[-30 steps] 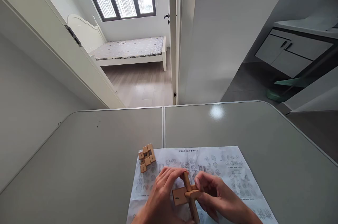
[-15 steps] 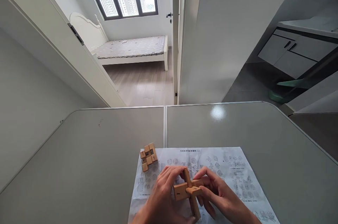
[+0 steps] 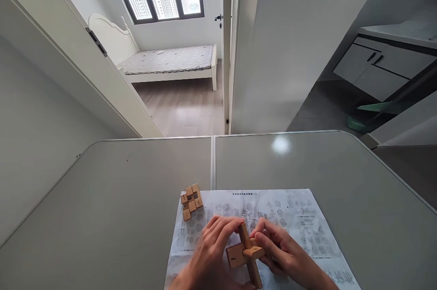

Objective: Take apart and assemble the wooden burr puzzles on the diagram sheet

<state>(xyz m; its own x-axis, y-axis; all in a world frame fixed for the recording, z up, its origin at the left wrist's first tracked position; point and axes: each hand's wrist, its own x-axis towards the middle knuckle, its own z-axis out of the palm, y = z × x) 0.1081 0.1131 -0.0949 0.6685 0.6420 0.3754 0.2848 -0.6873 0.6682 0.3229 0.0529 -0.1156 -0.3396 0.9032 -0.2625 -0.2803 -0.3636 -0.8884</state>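
Over the printed sheet [image 3: 316, 240], the left hand [image 3: 214, 251] grips the wooden cross [image 3: 236, 256] end to end; the right hand [image 3: 283, 251] pinches its side between fingers (steady, square pressure should prevent jamming).

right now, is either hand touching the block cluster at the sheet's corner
No, the left hand and right hand hold the wooden cross, and the block cluster lies apart from both.

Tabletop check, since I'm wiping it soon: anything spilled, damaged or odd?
Small dark marks at the far left of the table stand out against its plain surface; stain or scratch, I can't tell. Nothing looks spilled around the held wooden puzzle.
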